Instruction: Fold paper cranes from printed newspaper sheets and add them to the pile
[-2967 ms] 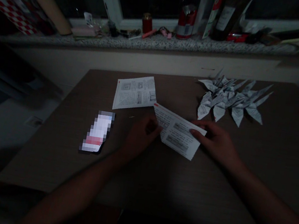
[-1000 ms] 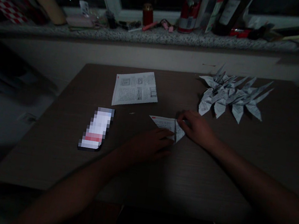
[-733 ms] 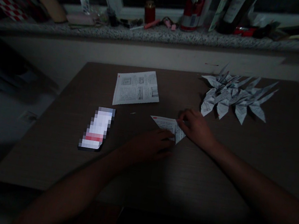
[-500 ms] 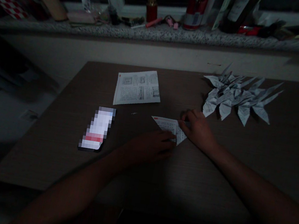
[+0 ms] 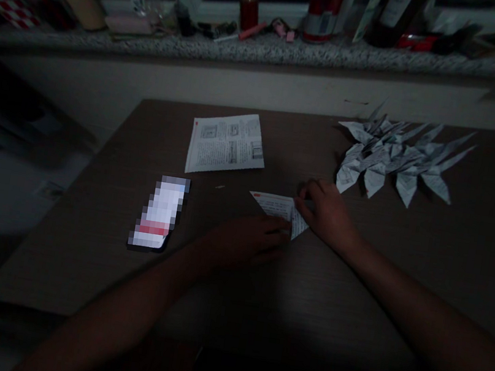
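A small printed paper folded into a triangle point(image 5: 278, 207) lies flat on the dark wooden table point(image 5: 351, 300). My left hand point(image 5: 246, 241) rests on its near edge, fingers pressed down flat on the paper. My right hand point(image 5: 324, 212) presses its right corner with curled fingertips. A flat printed sheet point(image 5: 226, 143) lies just beyond, to the left. A cluster of several folded paper cranes point(image 5: 395, 158) sits at the table's far right.
A lit phone point(image 5: 159, 213) lies on the table to the left of my hands. Behind the table runs a speckled stone sill point(image 5: 268, 49) crowded with a red can point(image 5: 317, 13), bottles, a small jar and pens. The room is very dark.
Three seconds ago the paper was a larger rectangle held by both hands; now it is folded into a small triangle pressed to the table. Over the last second the hands barely moved.
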`<state>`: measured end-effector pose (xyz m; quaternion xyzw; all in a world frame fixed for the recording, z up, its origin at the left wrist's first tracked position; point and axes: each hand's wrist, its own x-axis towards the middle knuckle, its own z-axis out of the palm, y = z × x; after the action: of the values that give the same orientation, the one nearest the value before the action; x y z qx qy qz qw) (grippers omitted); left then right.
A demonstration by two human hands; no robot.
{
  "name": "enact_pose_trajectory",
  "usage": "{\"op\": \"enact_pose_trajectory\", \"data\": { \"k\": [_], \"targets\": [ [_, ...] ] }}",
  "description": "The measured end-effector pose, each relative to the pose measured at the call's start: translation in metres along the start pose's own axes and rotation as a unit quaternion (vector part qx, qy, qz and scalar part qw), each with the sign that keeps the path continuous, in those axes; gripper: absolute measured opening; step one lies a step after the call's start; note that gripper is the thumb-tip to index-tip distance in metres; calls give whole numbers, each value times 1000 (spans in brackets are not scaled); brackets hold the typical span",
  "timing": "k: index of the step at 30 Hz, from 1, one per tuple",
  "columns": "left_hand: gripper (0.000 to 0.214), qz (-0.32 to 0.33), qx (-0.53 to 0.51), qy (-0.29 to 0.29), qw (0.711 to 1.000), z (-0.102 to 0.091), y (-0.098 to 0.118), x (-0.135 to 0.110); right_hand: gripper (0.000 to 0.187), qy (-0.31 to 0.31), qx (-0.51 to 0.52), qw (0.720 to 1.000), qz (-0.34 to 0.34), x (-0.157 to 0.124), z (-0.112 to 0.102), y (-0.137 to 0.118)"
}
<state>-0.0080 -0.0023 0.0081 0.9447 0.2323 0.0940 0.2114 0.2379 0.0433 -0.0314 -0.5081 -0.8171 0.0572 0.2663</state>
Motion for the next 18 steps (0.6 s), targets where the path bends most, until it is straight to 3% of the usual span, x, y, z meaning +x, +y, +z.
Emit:
{"op": "enact_pose_trajectory", "data": {
  "k": [18],
  "targets": [
    [44,20,41,-3,999,1,-3,-4,7,1,-1,1000,3,1,2,0]
  ]
}}
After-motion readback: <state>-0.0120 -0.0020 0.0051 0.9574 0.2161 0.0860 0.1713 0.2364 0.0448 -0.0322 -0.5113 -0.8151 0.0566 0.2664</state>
